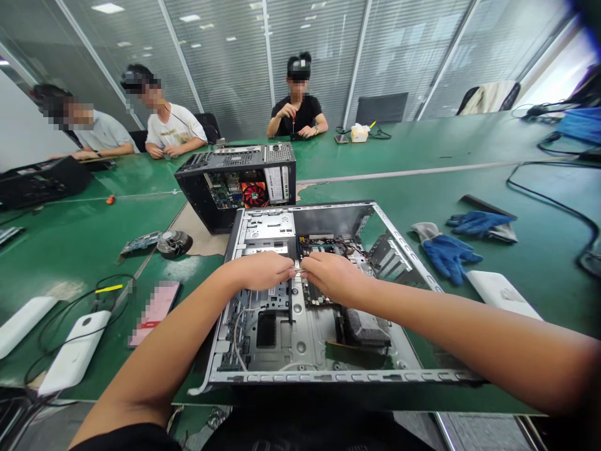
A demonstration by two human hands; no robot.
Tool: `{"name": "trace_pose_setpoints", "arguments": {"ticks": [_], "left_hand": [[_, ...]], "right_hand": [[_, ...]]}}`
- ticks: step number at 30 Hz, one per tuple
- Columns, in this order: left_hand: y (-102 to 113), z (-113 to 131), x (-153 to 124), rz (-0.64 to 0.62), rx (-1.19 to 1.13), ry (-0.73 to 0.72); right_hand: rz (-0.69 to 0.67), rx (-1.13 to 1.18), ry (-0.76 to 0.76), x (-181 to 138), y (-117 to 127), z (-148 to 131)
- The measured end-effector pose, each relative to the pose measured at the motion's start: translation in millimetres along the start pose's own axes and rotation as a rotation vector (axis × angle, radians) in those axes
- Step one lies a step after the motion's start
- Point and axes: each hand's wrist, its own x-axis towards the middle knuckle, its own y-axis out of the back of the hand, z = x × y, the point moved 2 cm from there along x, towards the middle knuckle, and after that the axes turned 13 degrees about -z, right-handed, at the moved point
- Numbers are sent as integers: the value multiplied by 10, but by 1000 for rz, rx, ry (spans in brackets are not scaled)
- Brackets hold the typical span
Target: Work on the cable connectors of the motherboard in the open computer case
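Note:
An open computer case point(413, 250) lies on its side on the green table in front of me, its metal frame and motherboard showing. My left hand point(263, 270) and my right hand point(331, 275) meet over the middle of the case, fingertips pinched together on something small that I cannot make out, just above the motherboard point(323, 247). A finned heat sink point(369, 326) sits below my right wrist.
A second open case point(237, 181) stands behind. Blue gloves point(451, 254) lie to the right; a phone point(154, 304), white devices point(75, 351), cables, a circuit board point(141, 243) and a round fan point(173, 243) lie to the left. Three people sit at the far side.

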Motion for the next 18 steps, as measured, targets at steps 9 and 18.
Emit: {"name": "trace_pose_setpoints", "arguments": {"ticks": [9, 18], "left_hand": [[-14, -40, 29, 31, 5, 9], [-20, -58, 32, 33, -26, -1]], "right_hand": [[115, -1, 34, 40, -12, 21], [143, -79, 62, 48, -41, 29]]}}
